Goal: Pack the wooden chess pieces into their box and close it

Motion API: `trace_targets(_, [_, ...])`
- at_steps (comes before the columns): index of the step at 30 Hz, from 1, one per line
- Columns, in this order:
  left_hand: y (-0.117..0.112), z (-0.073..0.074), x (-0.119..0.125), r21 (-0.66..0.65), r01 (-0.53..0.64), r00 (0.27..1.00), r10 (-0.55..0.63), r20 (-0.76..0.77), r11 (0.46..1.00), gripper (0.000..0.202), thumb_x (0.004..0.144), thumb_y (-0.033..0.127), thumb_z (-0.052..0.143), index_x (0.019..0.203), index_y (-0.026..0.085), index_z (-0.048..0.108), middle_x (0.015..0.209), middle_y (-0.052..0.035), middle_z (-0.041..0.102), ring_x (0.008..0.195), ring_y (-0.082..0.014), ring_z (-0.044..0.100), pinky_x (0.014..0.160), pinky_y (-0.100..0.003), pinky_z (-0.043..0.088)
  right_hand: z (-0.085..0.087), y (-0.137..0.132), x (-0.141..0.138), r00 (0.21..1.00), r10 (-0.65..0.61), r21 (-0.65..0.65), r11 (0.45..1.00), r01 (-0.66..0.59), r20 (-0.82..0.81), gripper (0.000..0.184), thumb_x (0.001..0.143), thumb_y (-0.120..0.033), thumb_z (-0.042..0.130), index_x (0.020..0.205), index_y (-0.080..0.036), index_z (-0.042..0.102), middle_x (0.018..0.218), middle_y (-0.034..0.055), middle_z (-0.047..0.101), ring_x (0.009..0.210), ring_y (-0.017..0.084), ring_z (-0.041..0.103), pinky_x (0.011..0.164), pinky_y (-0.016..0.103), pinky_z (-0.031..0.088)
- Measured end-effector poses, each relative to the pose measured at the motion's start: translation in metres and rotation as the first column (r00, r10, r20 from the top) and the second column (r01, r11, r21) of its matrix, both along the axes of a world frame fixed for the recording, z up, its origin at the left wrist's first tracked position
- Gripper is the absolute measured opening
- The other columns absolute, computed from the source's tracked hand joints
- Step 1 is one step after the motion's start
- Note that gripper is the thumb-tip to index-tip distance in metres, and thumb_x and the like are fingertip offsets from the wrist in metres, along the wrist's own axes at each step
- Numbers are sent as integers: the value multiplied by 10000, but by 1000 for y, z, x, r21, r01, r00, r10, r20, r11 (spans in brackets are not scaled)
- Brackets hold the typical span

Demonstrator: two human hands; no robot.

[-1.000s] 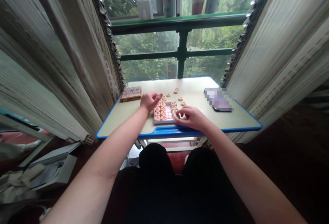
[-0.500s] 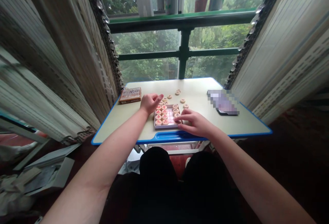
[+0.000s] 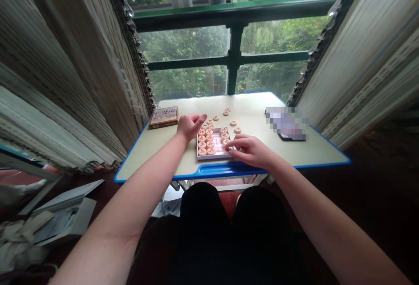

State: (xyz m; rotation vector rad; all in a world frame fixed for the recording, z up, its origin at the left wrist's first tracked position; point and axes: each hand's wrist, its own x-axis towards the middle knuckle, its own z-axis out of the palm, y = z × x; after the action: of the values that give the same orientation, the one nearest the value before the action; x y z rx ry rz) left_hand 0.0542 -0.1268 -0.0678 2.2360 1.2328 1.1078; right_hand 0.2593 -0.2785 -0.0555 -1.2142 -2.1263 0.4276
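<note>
On the table in front of me lies a shallow box (image 3: pixel 213 158) of Chinese chess pieces. Two columns of red-marked pieces (image 3: pixel 210 144) fill its left side, and dark-marked pieces (image 3: pixel 224 136) line its right side. Bent over the box's near right corner, my right hand (image 3: pixel 251 150) has its fingers closed on a Chinese chess piece (image 3: pixel 231 148), mostly covered by them. My left hand (image 3: pixel 190 126) hovers by the far left corner, fingers curled in and thumb stretched out. Whatever its palm may hold is hidden. Beside it, beyond the box, are loose pieces (image 3: pixel 210 121).
More loose pieces (image 3: pixel 233 123) lie toward the back and right of the box. A printed game box (image 3: pixel 164 117) sits at the table's left edge, and a blurred-out flat object (image 3: pixel 288 123) at the right. The table (image 3: pixel 258 101) has a blue rim, with a window and curtains around it.
The view has tilted down a little, so the window ledge sits higher. My right fingers stay at the same corner of the box, and my left hand keeps its place.
</note>
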Motion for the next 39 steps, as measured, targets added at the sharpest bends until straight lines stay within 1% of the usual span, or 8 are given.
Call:
trace_targets(8, [-3, 0, 4, 102, -32, 997, 38, -65, 994, 563, 802, 600, 424, 509, 151, 598, 433, 11, 454, 489, -114, 430, 518, -259, 276, 0, 2, -2, 1000, -28, -38, 999, 28, 7, 207, 819, -261, 571, 914, -150, 716, 626, -16, 482, 568, 89, 412, 572, 217, 332])
trace_targets(17, [-2, 1, 7, 102, -32, 994, 42, -103, 994, 536, 801, 580, 442, 496, 157, 568, 446, 13, 465, 491, -107, 413, 518, -257, 268, -1, 1, -1, 999, -43, -73, 996, 43, 6, 216, 818, -281, 567, 921, -150, 703, 552, -52, 396, 531, 84, 367, 553, 219, 304])
trace_targets(23, [-3, 3, 7, 90, -20, 994, 30, -108, 996, 501, 795, 535, 474, 479, 154, 552, 445, 21, 458, 481, -95, 384, 511, -255, 254, 1, -3, 1, 994, -81, -134, 988, 70, -76, 318, 843, -383, 545, 1001, -138, 672, 534, -62, 369, 498, 85, 340, 500, 222, 280])
trace_targets(25, [-2, 3, 7, 91, -17, 994, 26, -106, 996, 498, 793, 530, 476, 475, 153, 544, 442, 24, 450, 476, -92, 376, 508, -254, 252, 2, -4, 1, 989, -106, -145, 985, 90, -105, 337, 845, -402, 539, 1003, -135, 671, 522, -58, 392, 490, 89, 348, 489, 224, 283])
trace_targets(27, [-2, 3, 7, 87, -15, 995, 24, -98, 996, 494, 791, 527, 477, 476, 152, 542, 441, 25, 443, 471, -90, 370, 504, -253, 249, 3, -4, 2, 984, -137, -130, 984, 122, -111, 324, 855, -392, 520, 977, -139, 681, 548, -29, 493, 508, 100, 406, 508, 228, 320])
trace_targets(30, [-1, 2, 6, 85, -6, 996, 13, -84, 996, 493, 786, 530, 479, 474, 153, 537, 438, 27, 436, 470, -90, 370, 504, -254, 252, 2, -3, 1, 974, -189, -75, 981, 181, -123, 288, 875, -327, 470, 933, -149, 689, 721, 38, 656, 627, 131, 541, 602, 240, 397])
trace_targets(33, [-2, 3, 6, 84, 13, 997, -6, -82, 996, 493, 783, 532, 486, 469, 156, 536, 432, 29, 432, 476, -93, 380, 515, -255, 261, 1, -2, 1, 972, -218, -72, 975, 212, -93, 280, 870, -308, 468, 926, -145, 689, 695, 39, 662, 603, 134, 544, 587, 244, 400])
trace_targets(39, [-4, 4, 6, 103, 28, 997, -19, -79, 994, 490, 794, 511, 479, 460, 155, 524, 435, 26, 437, 474, -91, 378, 514, -255, 257, 0, -2, 0, 984, -174, -84, 982, 170, -47, 255, 852, -300, 500, 924, -142, 687, 709, 44, 672, 578, 127, 536, 561, 244, 399])
